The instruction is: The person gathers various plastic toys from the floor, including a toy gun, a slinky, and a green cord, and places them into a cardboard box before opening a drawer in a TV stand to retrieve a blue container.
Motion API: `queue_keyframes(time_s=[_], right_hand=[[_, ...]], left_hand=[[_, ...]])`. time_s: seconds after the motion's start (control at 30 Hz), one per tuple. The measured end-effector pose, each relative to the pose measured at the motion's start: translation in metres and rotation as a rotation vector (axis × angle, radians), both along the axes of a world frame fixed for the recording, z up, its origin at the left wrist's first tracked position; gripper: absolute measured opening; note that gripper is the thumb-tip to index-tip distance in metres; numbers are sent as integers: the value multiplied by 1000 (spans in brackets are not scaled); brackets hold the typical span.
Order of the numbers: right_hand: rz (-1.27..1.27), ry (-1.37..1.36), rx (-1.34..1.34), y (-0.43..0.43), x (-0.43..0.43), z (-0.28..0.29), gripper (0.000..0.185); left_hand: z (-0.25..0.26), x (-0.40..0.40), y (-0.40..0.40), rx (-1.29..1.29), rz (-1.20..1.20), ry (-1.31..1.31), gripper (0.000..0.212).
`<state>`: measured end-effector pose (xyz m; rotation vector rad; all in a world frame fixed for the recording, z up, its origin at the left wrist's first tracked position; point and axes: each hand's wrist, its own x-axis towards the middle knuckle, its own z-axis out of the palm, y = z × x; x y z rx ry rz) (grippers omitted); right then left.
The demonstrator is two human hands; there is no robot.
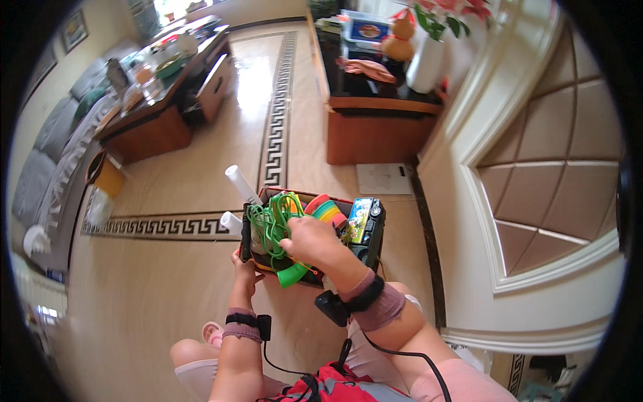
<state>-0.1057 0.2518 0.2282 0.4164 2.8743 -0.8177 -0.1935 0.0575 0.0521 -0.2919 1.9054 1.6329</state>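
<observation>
A cardboard box [346,205] full of toys sits before my knees. My left hand [244,271] grips its near left corner, fingers partly hidden beneath. Over the contents, my right hand [314,243] has its thumb and fingers on a tangled green cord [271,221]. A bright green plastic piece [292,275] lies at the near rim. Behind my right hand is a rainbow coil spring toy [329,212]. At the box's right end stands a black toy or device [376,226] with a colourful printed panel [359,219]. Two white tubes [242,184] project at the left.
Ahead right, a dark-topped cabinet [382,133] holds a white vase [426,65] and a gourd [399,37]. A white padded door [467,216] stands at right. A cluttered coffee table [145,133], a yellow bin [106,176] and a grey sofa [50,135] are left. A flat white scale-like panel [384,179] lies on the floor.
</observation>
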Motion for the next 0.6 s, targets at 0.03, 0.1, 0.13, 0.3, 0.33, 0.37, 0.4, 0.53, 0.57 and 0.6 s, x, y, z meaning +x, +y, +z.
queue_keyframes(time_s=[0.03,0.1,0.13,0.3,0.33,0.37,0.4,0.53,0.57,0.6], right_hand=[[-14,-5,-2,4,0,1,39],[-70,-9,-17,12,4,7,39],[-89,-10,-26,17,6,10,38],[-169,41,-20,38,14,13,39],[-197,73,-10,43,16,14,39],[-224,103,0,47,18,15,40],[-253,111,-39,50,21,26,40],[-297,204,-28,79,42,31,39],[-341,236,-39,91,47,30,39],[-359,276,-63,95,46,34,39]], left_hand=[[-1,-2,11,-2,-36,0,38],[-3,-4,31,26,-131,-22,41],[-4,-4,40,39,-170,-33,43],[-11,-6,71,-15,-334,-51,47],[-10,-8,80,-41,-358,-43,48],[-10,-10,89,-67,-381,-37,49],[-9,-14,98,-109,-414,-23,49],[-10,-25,128,-213,-549,-55,47],[-10,-25,137,-256,-588,-35,45],[-18,-39,130,-276,-577,-39,37]])
